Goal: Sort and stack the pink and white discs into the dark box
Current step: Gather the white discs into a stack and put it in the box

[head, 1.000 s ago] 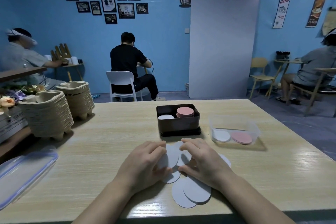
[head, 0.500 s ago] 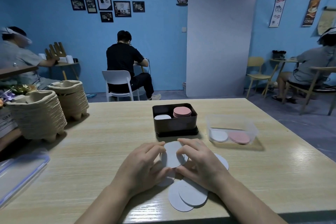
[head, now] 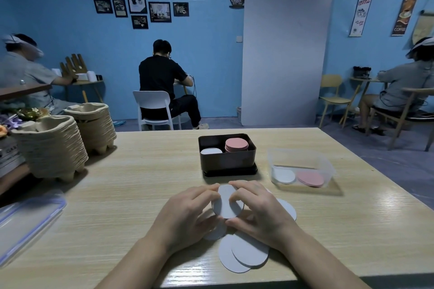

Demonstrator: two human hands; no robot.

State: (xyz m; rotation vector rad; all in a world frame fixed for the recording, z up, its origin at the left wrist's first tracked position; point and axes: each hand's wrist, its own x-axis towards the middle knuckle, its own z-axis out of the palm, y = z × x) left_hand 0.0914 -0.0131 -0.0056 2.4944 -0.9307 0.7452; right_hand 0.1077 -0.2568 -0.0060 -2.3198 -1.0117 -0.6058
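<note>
Between my left hand and my right hand sits a gathered stack of white discs, held from both sides by curled fingers just above the table. More white discs lie loose on the wood under and behind my hands. The dark box stands straight ahead; a low white stack fills its left side and a taller pink stack its right.
A clear plastic tub right of the box holds a few white and pink discs. Two piles of pulp trays stand at the left, with a clear lid near the left edge. People sit at other tables beyond.
Both hands have pulled the spread white discs together into one stack and lifted it slightly between them; the hands have drawn closer to each other.
</note>
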